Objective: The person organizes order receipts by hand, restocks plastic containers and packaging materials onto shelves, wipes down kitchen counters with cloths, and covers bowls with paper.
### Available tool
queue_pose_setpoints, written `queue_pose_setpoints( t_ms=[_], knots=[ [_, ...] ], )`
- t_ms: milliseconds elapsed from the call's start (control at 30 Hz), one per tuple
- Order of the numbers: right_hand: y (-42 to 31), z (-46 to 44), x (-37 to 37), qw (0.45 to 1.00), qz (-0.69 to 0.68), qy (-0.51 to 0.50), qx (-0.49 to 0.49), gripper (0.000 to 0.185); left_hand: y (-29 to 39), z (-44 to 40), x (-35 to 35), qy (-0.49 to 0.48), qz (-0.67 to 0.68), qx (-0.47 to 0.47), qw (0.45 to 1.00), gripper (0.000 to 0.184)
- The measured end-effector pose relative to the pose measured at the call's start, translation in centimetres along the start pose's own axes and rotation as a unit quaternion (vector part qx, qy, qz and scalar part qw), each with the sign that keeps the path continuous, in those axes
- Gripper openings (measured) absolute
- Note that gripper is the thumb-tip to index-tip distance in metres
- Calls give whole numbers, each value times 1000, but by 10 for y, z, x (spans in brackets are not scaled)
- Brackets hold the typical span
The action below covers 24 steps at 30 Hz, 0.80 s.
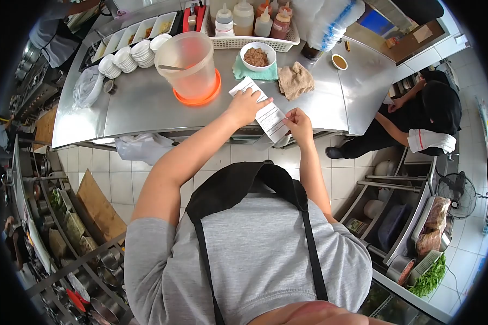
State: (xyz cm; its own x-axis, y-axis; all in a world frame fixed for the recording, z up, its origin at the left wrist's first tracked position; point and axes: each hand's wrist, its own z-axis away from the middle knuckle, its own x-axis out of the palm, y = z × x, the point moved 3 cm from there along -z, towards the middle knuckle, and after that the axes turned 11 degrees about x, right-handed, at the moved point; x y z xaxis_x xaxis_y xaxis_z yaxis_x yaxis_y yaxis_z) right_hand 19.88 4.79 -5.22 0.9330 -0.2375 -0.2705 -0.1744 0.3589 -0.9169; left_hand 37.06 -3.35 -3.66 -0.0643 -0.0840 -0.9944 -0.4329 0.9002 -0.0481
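A long printed paper slip [272,120] slants over the table's front edge. My left hand [245,107] lies across its upper part, with fingers and thumb on the paper. At the lower right edge, my right hand [299,125] pinches the slip between thumb and fingers. Just beyond the paper, a white bowl of brown minced food [256,56] sits on a green cloth [245,71]. A crumpled tan cloth [296,81] lies right of it. Left of my hands, a tall translucent plastic container [192,59], with a utensil inside, rests near an orange lid [209,93].
Stacked white dishes [142,53] stand at the left back, before trays of ingredients [138,33]. A basket [255,42] holds several sauce bottles. A small bowl of brown sauce [339,62] is at the right. Another person [425,116] sits low beside the table's right end.
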Motion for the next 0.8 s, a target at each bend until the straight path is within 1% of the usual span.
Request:
queue_pose_setpoints(
  t_ms=[33, 100, 167, 267, 400, 500, 567, 633, 667, 700, 767, 800],
  knots=[
    [2, -2, 1, 1000, -1, 3, -13, 11, -1, -1, 0, 1, -1, 1, 1000, 54],
    [6, -2, 2, 1000, -3, 7, -25, 11, -1, 0, -1, 8, 11, 6, 1000, 62],
    [8, -2, 3, 998, 20, 4, -55, 13, -1, 0, -2, 4, 12, 5, 1000, 62],
    [-8, 13, 7, 999, -7, 19, -36, 11, 0, -1, -1, 1, 22, 4, 1000, 61],
    [3, 14, 3, 998, 10, 18, -62, 8, -1, -1, 1, -2, 24, 5, 1000, 62],
    [6, 26, -23, 982, 106, 135, -80, 4, -3, 1, 1, 24, 28, 17, 999, 64],
    [-1, 33, -49, 973, 96, 181, -105, 10, -8, 7, -7, 34, 41, 23, 998, 63],
    [-4, 35, -76, 973, 87, 200, -73, 15, -15, 18, -15, 175, 88, -26, 980, 59],
    [-8, 32, -94, 969, 72, 219, -95, 16, -24, 26, -7, 278, 133, -127, 943, 57],
    [-11, 28, -110, 963, 64, 234, -114, 17, -21, 27, -9, 275, 133, -122, 944, 57],
    [-21, 18, -134, 955, 33, 249, -155, 20, -19, 29, -16, 251, 90, -253, 930, 61],
    [-25, 11, -147, 959, 5, 241, -149, 21, -19, 26, -12, 222, 74, -279, 931, 66]
  ],
)
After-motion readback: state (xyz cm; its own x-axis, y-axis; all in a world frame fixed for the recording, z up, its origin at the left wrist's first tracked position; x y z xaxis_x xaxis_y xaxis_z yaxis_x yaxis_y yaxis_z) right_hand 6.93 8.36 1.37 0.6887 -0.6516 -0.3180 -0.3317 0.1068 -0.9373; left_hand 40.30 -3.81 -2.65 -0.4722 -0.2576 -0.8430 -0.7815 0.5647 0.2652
